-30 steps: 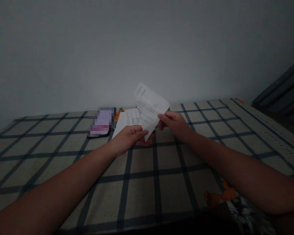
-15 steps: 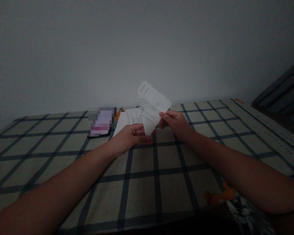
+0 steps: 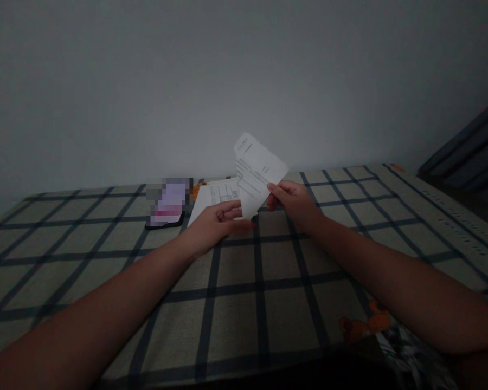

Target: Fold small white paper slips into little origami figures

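Note:
A folded sheet of printed paper (image 3: pixel 258 168) stands tilted above the bed, its blunt upper corner pointing up and left. My right hand (image 3: pixel 295 199) pinches its right edge, thumb in front and fingers behind. At the lower corner is my left hand (image 3: pixel 217 221), closed around the paper with its fingers partly behind it and the thumb just below. Those left fingertips are hidden. Behind the left hand, another printed paper (image 3: pixel 205 199) lies flat, partly covered by the hand and the held sheet.
A phone (image 3: pixel 173 200) with a lit, blurred screen lies left of the flat paper. Everything rests on a checked bedsheet (image 3: pixel 236 303) with orange printed figures. A grey wall (image 3: pixel 244 70) rises behind, and dark striped fabric (image 3: pixel 472 141) hangs at the right.
The folded sheet and my right hand have shifted slightly right. My left thumb has risen a little nearer the lower corner. The phone and flat paper have stayed put.

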`<control>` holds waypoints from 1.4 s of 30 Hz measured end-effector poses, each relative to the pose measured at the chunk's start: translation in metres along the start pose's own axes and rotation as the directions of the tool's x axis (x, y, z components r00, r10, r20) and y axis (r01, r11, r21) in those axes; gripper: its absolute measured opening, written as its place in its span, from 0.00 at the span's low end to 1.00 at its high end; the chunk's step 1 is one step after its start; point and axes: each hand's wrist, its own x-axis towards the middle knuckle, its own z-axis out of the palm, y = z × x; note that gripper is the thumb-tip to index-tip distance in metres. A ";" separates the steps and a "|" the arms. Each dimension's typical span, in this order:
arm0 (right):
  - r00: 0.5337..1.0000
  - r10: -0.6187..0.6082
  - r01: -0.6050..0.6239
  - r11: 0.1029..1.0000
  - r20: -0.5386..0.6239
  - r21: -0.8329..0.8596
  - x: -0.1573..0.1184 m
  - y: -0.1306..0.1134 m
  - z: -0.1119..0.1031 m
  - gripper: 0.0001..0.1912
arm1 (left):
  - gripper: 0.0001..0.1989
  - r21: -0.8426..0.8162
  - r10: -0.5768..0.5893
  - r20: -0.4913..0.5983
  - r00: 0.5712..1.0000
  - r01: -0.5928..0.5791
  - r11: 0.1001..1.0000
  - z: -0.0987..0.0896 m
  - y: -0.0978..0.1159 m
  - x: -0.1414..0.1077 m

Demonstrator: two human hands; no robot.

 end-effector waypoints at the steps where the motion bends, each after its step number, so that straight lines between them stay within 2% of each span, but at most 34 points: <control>1: 1.000 -0.004 0.004 1.000 0.001 0.006 0.000 0.000 0.000 0.21 | 0.24 -0.012 -0.031 -0.021 0.999 0.030 0.999 -0.002 -0.001 0.000; 3: 1.000 -0.014 0.014 1.000 0.004 0.014 0.000 0.000 0.000 0.21 | 0.18 -0.009 -0.054 -0.031 0.998 0.054 0.998 -0.005 -0.002 0.001; 9: 1.000 -0.024 0.024 0.999 0.002 -0.042 -0.001 0.001 0.000 0.21 | 0.10 0.023 -0.041 -0.033 0.999 0.042 0.999 -0.007 -0.005 0.002; 13: 0.999 -0.026 0.028 0.998 0.035 -0.060 -0.001 -0.003 -0.001 0.21 | 0.17 0.090 -0.032 -0.020 0.999 0.033 0.995 -0.005 -0.002 -0.001; 16: 0.990 0.021 -0.007 0.995 0.139 -0.101 -0.001 -0.005 -0.003 0.21 | 0.22 0.089 -0.013 0.022 1.000 0.011 0.996 -0.003 -0.001 -0.002; 18: 0.970 0.061 -0.036 0.993 0.237 -0.108 -0.001 -0.006 -0.005 0.20 | 0.19 0.036 0.019 -0.031 0.999 -0.017 0.999 -0.004 -0.002 -0.001; 21: 0.941 0.066 -0.029 0.993 0.331 -0.117 0.000 -0.004 -0.007 0.21 | 0.14 -0.008 0.021 -0.178 0.984 -0.023 1.000 -0.008 -0.004 0.003; 25: 0.940 0.057 -0.012 0.991 0.336 -0.133 0.002 -0.001 -0.009 0.21 | 0.13 -0.066 -0.016 -0.154 0.988 0.005 0.998 -0.012 -0.006 0.007; 28: 0.933 0.077 -0.038 0.993 0.350 -0.115 0.003 0.000 -0.011 0.20 | 0.15 -0.091 0.016 -0.148 0.989 -0.029 0.995 -0.012 -0.005 0.007; 36: 0.916 0.107 -0.062 0.990 0.386 -0.128 0.003 -0.003 -0.012 0.19 | 0.11 -0.096 0.071 -0.225 0.972 -0.095 0.991 -0.013 -0.003 0.007; 42: 0.901 0.103 -0.021 0.981 0.422 -0.194 0.004 -0.007 -0.016 0.20 | 0.10 -0.134 0.110 -0.353 0.929 -0.167 0.977 -0.012 0.001 0.008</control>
